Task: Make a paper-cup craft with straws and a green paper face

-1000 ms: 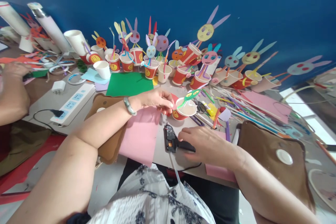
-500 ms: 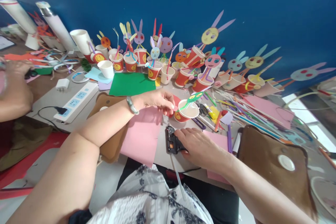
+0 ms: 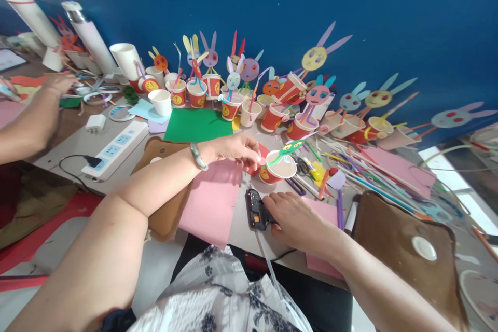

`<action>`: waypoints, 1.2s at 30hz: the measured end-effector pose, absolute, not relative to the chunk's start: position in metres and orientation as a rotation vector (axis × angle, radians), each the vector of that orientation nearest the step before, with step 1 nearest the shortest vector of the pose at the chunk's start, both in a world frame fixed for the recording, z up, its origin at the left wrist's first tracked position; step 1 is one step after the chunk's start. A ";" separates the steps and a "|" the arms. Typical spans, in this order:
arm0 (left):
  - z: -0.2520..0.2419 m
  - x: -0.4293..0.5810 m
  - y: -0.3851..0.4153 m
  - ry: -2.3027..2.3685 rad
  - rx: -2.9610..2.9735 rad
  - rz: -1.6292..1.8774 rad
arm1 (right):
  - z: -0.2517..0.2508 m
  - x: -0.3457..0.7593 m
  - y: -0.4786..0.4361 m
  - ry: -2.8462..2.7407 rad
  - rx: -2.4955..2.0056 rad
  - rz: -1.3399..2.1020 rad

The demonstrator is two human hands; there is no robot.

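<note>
My right hand (image 3: 290,218) is wrapped around the handle of a black hot glue gun (image 3: 256,211), which stays low over the table. A clear glue stick (image 3: 268,259) sticks out of its back end towards my lap. My left hand (image 3: 241,149), with a bracelet at the wrist, is closed in a pinch on a small pink paper piece (image 3: 263,161). This piece lies against the side of a red and white paper cup (image 3: 280,167). A green paper figure with yellow eyes (image 3: 291,147) leans over the cup's rim.
Paper cups with rabbit faces (image 3: 232,94) line the blue wall. Pipe cleaners (image 3: 373,171) lie at the right beside a brown pouch (image 3: 404,238). Pink paper (image 3: 212,202), green paper (image 3: 198,124) and a power strip (image 3: 115,150) are left. A co-worker's hand (image 3: 60,83) is far left.
The view has shifted slightly. The co-worker's hand at far left has moved to the right and away. My two hands keep nearly the same places and grips.
</note>
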State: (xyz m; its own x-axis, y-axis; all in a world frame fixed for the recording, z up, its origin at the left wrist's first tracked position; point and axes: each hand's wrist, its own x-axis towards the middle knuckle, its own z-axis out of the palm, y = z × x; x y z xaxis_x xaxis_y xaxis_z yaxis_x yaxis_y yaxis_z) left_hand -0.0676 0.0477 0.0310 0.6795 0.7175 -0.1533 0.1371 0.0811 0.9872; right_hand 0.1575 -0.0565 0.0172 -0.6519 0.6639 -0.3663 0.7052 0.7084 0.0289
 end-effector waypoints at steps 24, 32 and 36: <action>0.022 -0.066 0.052 0.756 1.467 0.538 | 0.049 0.175 -0.047 2.723 0.928 -0.633; 0.021 -0.065 0.051 0.743 1.485 0.573 | 0.058 0.194 -0.038 3.173 1.043 -0.744; 0.026 -0.066 0.049 0.726 1.490 0.581 | 0.055 0.194 -0.040 3.167 1.452 -0.535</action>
